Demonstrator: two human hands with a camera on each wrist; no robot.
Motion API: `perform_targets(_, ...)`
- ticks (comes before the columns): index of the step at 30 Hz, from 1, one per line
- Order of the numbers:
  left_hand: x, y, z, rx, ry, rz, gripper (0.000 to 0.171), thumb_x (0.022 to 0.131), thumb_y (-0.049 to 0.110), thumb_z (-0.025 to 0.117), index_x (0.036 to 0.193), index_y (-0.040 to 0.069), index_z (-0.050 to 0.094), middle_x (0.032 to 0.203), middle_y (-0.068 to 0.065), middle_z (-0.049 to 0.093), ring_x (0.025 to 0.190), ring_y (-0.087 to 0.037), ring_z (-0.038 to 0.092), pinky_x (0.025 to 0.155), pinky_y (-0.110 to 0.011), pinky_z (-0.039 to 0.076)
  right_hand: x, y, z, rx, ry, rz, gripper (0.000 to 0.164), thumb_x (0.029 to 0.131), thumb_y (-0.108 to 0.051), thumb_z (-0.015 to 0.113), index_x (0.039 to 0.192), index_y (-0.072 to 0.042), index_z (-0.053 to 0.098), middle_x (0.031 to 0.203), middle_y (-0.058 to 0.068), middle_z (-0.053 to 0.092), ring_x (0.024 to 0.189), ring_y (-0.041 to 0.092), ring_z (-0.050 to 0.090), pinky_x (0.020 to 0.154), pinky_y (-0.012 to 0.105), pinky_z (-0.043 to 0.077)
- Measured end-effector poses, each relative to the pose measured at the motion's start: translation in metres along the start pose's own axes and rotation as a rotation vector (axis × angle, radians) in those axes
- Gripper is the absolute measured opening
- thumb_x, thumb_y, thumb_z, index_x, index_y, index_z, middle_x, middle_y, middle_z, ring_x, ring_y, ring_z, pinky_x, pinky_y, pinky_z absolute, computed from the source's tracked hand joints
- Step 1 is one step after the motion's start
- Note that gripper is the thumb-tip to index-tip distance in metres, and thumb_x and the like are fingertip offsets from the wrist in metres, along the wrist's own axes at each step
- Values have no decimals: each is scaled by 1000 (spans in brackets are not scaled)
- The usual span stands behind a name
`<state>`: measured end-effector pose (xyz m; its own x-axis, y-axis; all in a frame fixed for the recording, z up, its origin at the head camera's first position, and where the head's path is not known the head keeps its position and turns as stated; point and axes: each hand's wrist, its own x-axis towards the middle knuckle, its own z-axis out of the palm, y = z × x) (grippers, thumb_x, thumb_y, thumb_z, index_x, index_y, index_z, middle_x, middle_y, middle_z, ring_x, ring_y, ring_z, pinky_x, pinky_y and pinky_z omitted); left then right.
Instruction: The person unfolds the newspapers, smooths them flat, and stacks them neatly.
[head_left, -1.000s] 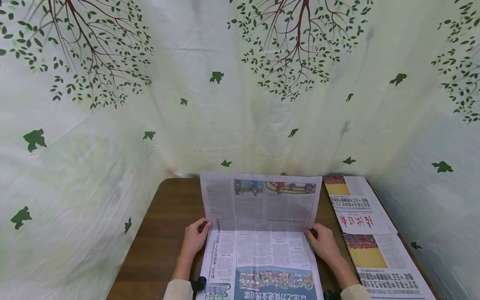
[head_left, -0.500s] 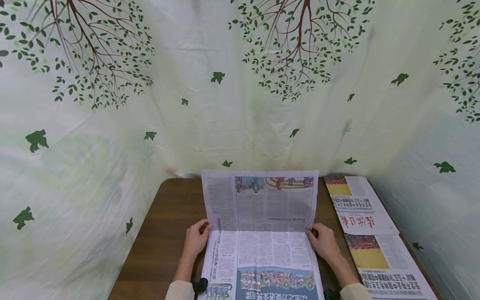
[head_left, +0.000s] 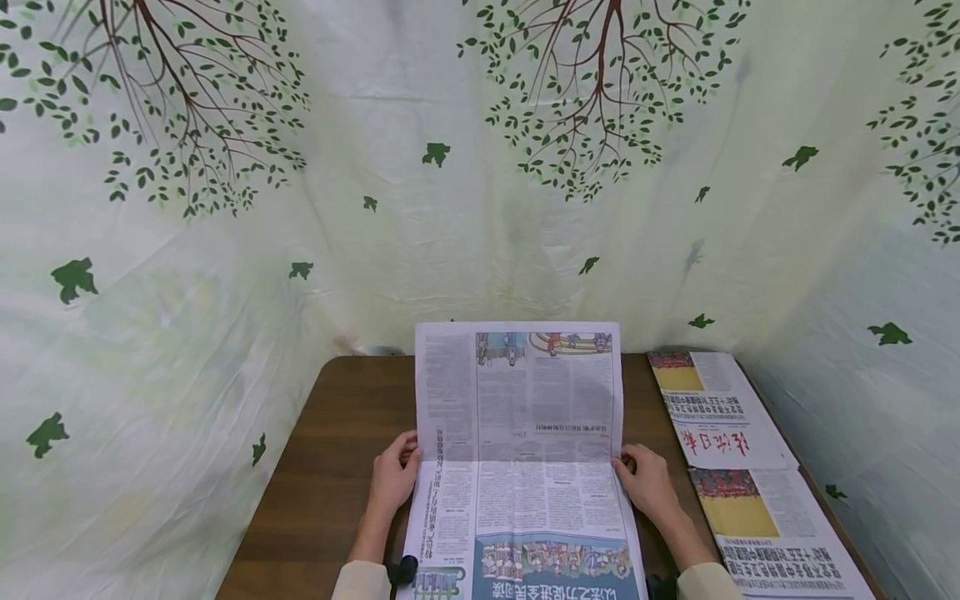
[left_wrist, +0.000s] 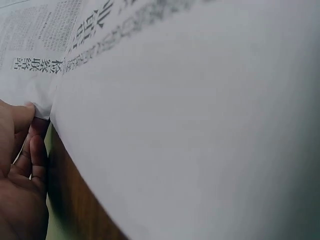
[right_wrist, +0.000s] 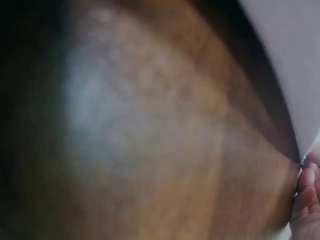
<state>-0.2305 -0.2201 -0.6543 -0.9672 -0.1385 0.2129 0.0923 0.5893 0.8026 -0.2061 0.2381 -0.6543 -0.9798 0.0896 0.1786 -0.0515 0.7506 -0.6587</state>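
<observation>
A newspaper (head_left: 543, 492) lies in front of me, its far half bent up and standing steeply above a crosswise crease. My left hand (head_left: 395, 473) pinches its left edge at the crease between thumb and fingers. On the opposite edge, at about the same height, my right hand (head_left: 647, 482) pinches the paper. The left wrist view shows the left thumb (left_wrist: 22, 116) on top of the sheet with curled fingers below it. In the right wrist view only part of the right hand (right_wrist: 307, 200) shows at the frame's edge, beside a corner of paper.
Two folded newspapers lie along the table's right side, a far one (head_left: 720, 417) and a near one (head_left: 780, 525), touching or slightly overlapping. The brown wooden table (head_left: 330, 425) backs onto a curtain (head_left: 510, 267) printed with trees and leaves.
The newspaper's far half has risen more upright, and its top edge stands higher and looks narrower. Both hands keep nearly the same places on the side edges.
</observation>
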Motion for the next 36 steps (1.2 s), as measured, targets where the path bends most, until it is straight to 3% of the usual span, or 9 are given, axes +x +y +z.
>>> perform_targets(5,0,0,0,6,-7,4,34,98,7,68,131,13,68,109,-6,78,94,-20,73,84,-31,57,0,0,0,7,-10,11,9,94,-12,75,99,-4,73,87,6,64,72,15,52,62,25,41)
perform_targets(12,0,0,2,23,13,37,52,97,2,67,145,19,55,108,-8,78,93,-20,72,82,-31,56,2,0,-1,30,-1,7,8,92,-10,76,97,-3,74,81,5,62,70,13,51,61,24,41)
perform_targets(18,-1,1,3,34,-1,8,24,99,3,65,116,18,72,107,-5,77,87,-17,69,74,-27,54,3,-3,-3,35,-19,47,10,93,-11,75,98,-2,74,82,5,63,70,14,52,62,25,41)
perform_targets(21,-2,1,2,45,-28,-30,20,100,5,64,107,18,78,108,-6,77,82,-16,64,70,-25,50,3,-4,-3,38,-27,57,11,93,-11,75,99,-2,74,82,4,62,71,14,51,62,25,41)
perform_targets(29,-1,2,2,70,-46,-39,22,100,9,65,114,19,79,116,-6,76,88,-16,64,74,-27,51,5,-5,-4,46,-48,90,13,94,-12,74,101,-1,74,82,6,62,71,16,51,63,25,40)
perform_targets(36,-2,1,3,79,-85,-54,22,96,16,74,118,18,77,99,0,71,85,-14,58,73,-26,47,9,-5,-5,36,-71,123,14,94,-15,73,99,-2,73,81,4,64,71,15,52,62,26,40)
